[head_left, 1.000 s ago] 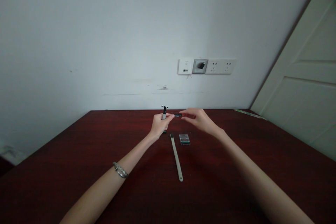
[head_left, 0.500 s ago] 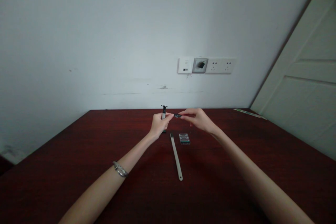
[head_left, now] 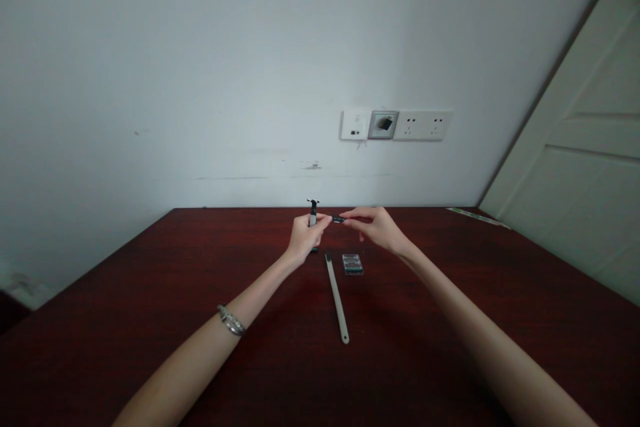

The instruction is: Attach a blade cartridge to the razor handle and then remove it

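My left hand (head_left: 304, 235) is closed round a slim upright razor handle (head_left: 313, 211) with a black forked top, held above the far middle of the dark red table (head_left: 150, 320). My right hand (head_left: 377, 227) pinches a small dark cartridge (head_left: 339, 219) between thumb and fingertips, right beside my left thumb. Below the hands a clear case with greenish cartridges (head_left: 353, 264) lies flat on the table. A long pale stick-like handle (head_left: 337, 297) lies left of the case, pointing toward me.
A white wall stands just behind the table, with a row of sockets (head_left: 397, 125) and a black plug in one. A white door (head_left: 580, 160) is at the right. A thin pale strip (head_left: 475, 216) lies at the table's far right corner.
My right hand has closed its fingers into a tighter pinch on the small cartridge and edged it toward my left thumb. The left hand and the things on the table have stayed put.
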Demonstrator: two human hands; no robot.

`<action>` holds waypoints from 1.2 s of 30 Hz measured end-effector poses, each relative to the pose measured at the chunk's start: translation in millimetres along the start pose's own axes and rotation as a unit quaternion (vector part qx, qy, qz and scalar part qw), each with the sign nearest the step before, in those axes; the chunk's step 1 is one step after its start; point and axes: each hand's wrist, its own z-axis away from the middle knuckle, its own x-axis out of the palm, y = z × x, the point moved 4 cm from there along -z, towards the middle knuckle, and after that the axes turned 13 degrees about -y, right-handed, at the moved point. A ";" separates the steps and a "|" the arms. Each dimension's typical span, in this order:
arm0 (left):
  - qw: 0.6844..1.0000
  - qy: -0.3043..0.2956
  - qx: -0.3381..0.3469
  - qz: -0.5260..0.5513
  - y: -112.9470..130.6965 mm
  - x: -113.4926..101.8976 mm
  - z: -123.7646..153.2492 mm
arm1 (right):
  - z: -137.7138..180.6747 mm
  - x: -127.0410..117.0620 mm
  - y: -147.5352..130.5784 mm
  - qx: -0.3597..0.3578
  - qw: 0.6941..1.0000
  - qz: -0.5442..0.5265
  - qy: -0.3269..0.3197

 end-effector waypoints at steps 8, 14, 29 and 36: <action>0.999 -0.013 0.042 0.028 8.1 -2.7 -0.5 | -0.4 -4.3 -8.9 0.010 0.999 -0.003 0.030; 0.992 -0.034 0.084 0.090 26.0 -2.4 -3.1 | -2.4 -14.7 -18.3 -0.017 0.998 0.000 0.053; 0.990 -0.047 0.127 -0.047 45.6 26.8 27.5 | -19.2 -27.8 -24.8 -0.055 0.996 -0.033 0.068; 0.987 -0.115 0.108 -0.012 35.2 47.6 30.0 | -13.4 -28.7 -29.8 -0.058 0.996 -0.046 0.058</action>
